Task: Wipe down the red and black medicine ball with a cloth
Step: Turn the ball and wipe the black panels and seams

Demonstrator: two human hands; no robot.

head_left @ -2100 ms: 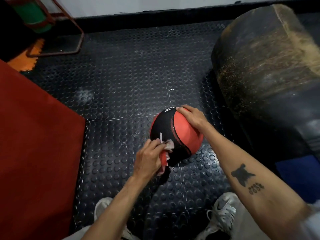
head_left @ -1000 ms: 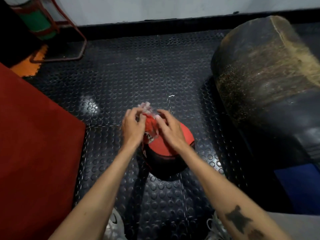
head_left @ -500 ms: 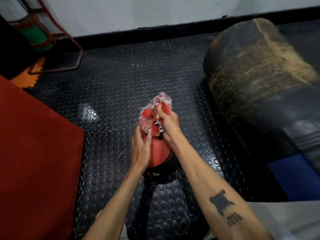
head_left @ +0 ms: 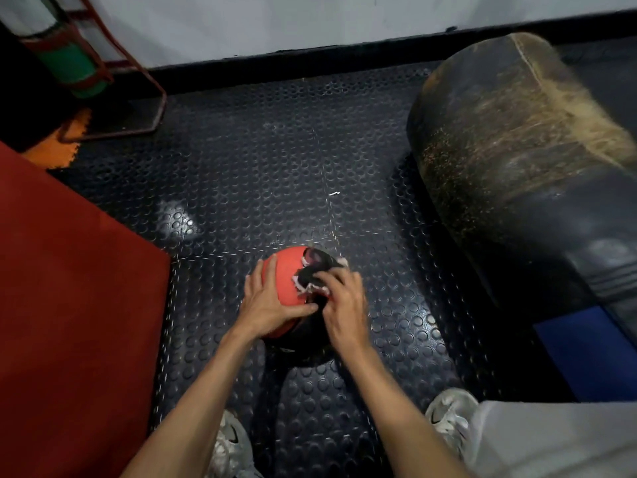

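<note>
The red and black medicine ball [head_left: 284, 270] rests on the studded black floor mat in front of my feet, red side up and to the left. My left hand [head_left: 267, 303] is spread over the ball's near left side, fingers apart, steadying it. My right hand [head_left: 341, 303] presses a crumpled black, white and red cloth [head_left: 315, 272] against the top right of the ball, fingertips bunched on the cloth. The ball's black lower part lies mostly hidden under both hands.
A big worn black punching bag [head_left: 517, 160] lies on the floor to the right, with a blue pad [head_left: 586, 353] beside it. A red mat [head_left: 69, 305] covers the left. A red metal frame [head_left: 131, 81] and green roll [head_left: 76, 69] stand far left. My white shoes [head_left: 448, 414] are below.
The cloth passed from my left hand to my right. Both hands came down from above the ball: the left now holds its left side, the right rubs the cloth on its top right.
</note>
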